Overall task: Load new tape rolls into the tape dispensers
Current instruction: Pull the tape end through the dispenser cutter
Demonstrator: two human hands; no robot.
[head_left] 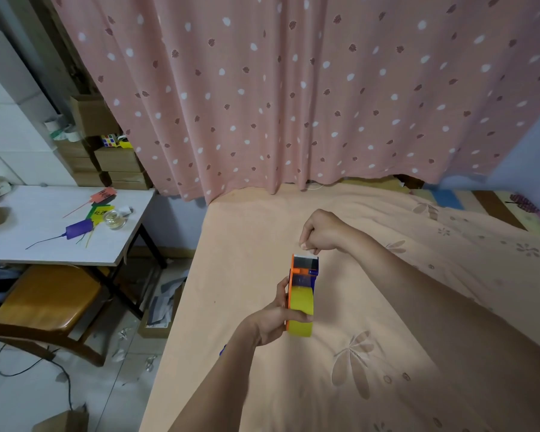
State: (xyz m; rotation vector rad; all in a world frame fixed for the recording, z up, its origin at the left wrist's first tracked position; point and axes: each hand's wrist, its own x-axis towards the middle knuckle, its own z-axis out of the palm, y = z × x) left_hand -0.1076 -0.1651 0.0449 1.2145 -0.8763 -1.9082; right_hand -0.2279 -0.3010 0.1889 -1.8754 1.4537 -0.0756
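Tape dispenser point(303, 275) between both hands

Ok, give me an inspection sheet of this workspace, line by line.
Surface: peach floral bedspread, bare under the hands.
Job's things: orange tape dispenser holding a yellow tape roll.
Clutter: purple tool, coloured tags and a small glass jar on the white side table.
Grips: left hand holds the dispenser; right hand pinches at its top end.
Cables: black cable on the floor.
Surroundings: pink curtain, stacked cardboard boxes, wooden chair.

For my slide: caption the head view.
Left hand holds a loaded tape dispenser; right hand pinches its front end.
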